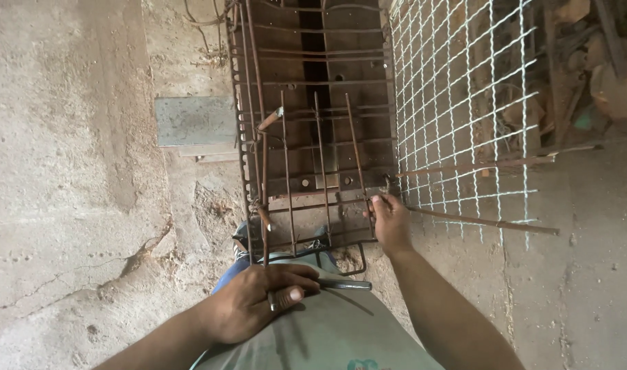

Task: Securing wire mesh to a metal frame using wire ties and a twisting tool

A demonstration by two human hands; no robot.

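Rough, cracked concrete floor (73, 178) fills the view, and a rusty rebar cage (313, 130) is seen standing on it, its long bars running away from the person, with bright wire mesh (464, 103) leaned just to its right. Two loose rods (485, 220) jut out rightward. The cage's near right corner is gripped by the right hand (390, 223), arm extended forward. Nearer the body, the left hand (258, 301) is closed around a slim metal tool (341, 284) pointing right, below the cage's near edge.
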